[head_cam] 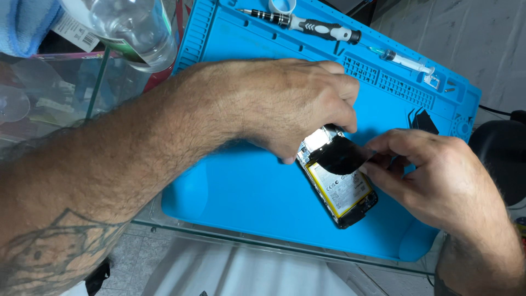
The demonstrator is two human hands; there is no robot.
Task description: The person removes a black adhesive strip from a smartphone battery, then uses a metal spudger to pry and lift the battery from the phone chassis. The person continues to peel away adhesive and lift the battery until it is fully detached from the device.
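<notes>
opened phone (342, 192) on blue mat (246, 186) — l hand (285, 104) steadying, r hand (433, 170) on black film (341, 156)

Left hand (285, 107) clamped over the top end of an opened phone (339, 178), yellow-labelled battery exposed. Right hand (433, 175) pinching a thin black sheet (342, 156) curling above the phone. Beneath, a blue work mat (246, 186) on a glass surface (66, 93). Along the mat's far edge, a screwdriver (307, 23) and a syringe (408, 61). Clear bottle (131, 27) at upper left.
</notes>
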